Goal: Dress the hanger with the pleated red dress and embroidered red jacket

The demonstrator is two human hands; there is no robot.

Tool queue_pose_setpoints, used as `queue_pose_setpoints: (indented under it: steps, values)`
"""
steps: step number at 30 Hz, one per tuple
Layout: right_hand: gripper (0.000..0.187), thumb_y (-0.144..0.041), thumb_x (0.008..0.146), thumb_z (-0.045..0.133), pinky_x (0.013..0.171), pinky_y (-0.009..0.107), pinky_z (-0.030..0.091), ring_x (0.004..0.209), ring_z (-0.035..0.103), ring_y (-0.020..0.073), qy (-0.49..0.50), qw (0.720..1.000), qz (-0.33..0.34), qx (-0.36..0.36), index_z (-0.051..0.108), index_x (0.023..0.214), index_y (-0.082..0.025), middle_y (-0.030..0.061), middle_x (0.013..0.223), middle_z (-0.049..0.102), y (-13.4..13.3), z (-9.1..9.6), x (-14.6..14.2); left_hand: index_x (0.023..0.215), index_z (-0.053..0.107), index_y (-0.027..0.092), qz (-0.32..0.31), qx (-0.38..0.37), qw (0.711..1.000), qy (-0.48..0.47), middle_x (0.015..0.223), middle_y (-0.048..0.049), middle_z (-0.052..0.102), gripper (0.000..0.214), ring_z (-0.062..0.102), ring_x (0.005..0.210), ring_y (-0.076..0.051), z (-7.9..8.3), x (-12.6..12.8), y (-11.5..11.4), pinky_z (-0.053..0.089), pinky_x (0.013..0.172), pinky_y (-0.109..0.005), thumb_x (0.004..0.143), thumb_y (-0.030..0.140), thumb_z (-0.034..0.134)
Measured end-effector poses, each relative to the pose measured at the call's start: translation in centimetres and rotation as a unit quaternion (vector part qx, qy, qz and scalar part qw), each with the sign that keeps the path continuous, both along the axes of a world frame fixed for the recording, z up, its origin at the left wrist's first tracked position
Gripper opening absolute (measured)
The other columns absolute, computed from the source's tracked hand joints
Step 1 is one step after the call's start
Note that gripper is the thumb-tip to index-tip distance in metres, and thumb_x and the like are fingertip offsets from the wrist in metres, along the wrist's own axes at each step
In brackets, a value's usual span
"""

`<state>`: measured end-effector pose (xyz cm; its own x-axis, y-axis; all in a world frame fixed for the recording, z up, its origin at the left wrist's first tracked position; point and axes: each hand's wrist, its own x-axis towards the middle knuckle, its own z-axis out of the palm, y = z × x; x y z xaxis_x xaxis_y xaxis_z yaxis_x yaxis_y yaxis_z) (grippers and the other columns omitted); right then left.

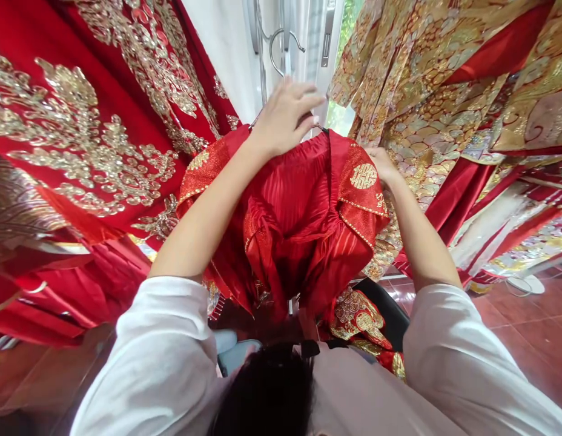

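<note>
A red satin jacket point(299, 218) with gold-embroidered shoulders hangs in front of me on a hanger whose metal hook point(281, 51) rises above it. My left hand point(285, 115) grips the top of the hanger at the jacket's collar, fingers curled round it. My right hand point(381, 166) holds the jacket's right shoulder by the gold double-happiness patch point(363, 175), its fingers partly hidden behind the cloth. Both my arms are raised, in white sleeves.
Red garments with heavy gold embroidery point(81, 121) hang close on the left, and gold and red ones point(444, 91) on the right. A window frame point(326, 36) stands behind. Red tiled floor point(535, 339) shows at the lower right, with a black chair point(385, 309) below the jacket.
</note>
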<state>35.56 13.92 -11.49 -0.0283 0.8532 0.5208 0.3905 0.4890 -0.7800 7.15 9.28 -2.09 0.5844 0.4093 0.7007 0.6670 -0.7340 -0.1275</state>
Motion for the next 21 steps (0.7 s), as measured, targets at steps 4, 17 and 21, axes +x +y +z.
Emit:
queue_pose_setpoints:
  steps: [4, 17, 21]
  values:
    - [0.038, -0.057, 0.076, 0.063, 0.074, 0.03, 0.046, 0.077, 0.057, 0.0169, -0.074, 0.995, 0.025, 0.067, 0.063, 0.077, -0.019, 0.0029, 0.074, 0.063, -2.1, 2.3, -0.2, 0.132, 0.053, 0.022, 0.14, 0.005, 0.986, -0.086, 0.129, -0.0064, 0.055, 0.05, 0.044, 0.121, -0.027, -1.1, -5.3, -2.6, 0.02, 0.112, -0.041, 0.09, 0.044, 0.037]
    - [0.064, -0.079, 0.076, 0.042, 0.057, 0.025, 0.033, 0.054, 0.028, 0.0076, -0.248, 0.96, 0.097, 0.083, 0.034, 0.052, -0.021, -0.0033, 0.052, 0.031, -2.1, 6.9, -2.9, 0.054, 0.033, 0.024, 0.051, -0.188, 0.963, -0.187, 0.058, 0.0, 0.042, 0.058, 0.036, 0.062, -0.013, -3.1, -11.2, 1.8, 0.05, 0.071, -0.038, 0.08, 0.076, 0.033]
    - [0.054, -0.065, 0.079, 0.057, 0.054, 0.026, 0.03, 0.05, 0.031, 0.0064, -0.183, 0.975, 0.106, -0.069, 0.047, 0.053, -0.019, -0.0039, 0.047, 0.041, 0.3, 7.9, -3.2, 0.059, 0.042, 0.027, -0.022, -0.259, 0.931, -0.257, 0.06, -0.0008, 0.048, 0.057, 0.034, 0.06, -0.014, -3.3, -11.1, 4.0, 0.047, 0.061, -0.04, 0.067, 0.084, 0.043]
